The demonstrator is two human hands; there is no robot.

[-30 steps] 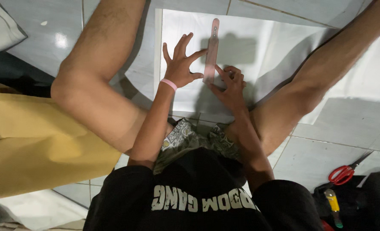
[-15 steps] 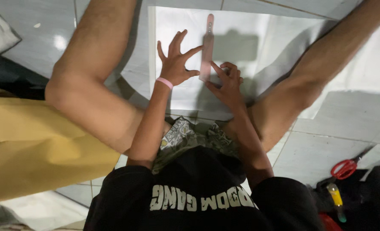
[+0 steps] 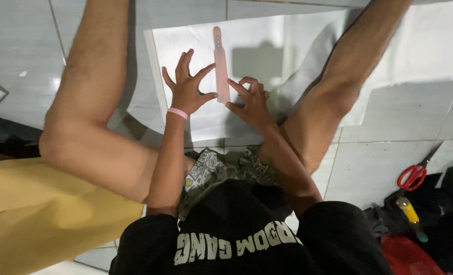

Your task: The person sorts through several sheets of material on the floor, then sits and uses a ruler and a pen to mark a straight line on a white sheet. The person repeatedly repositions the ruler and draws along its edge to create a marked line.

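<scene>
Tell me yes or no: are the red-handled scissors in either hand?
No. The red-handled scissors lie on the floor tiles, far from both hands at the pink strip.

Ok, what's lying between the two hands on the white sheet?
In the head view, a narrow pink strip template lies on the white sheet between the left hand and the right hand; fingertips of both reach its lower end.

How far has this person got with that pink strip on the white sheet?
Laid out already: the white sheet lies flat on the tiled floor, with the pink strip on it. In hand: the left hand and right hand press the strip's near end. Left: the sheet looks uncut, and the red scissors lie untouched aside.
</scene>
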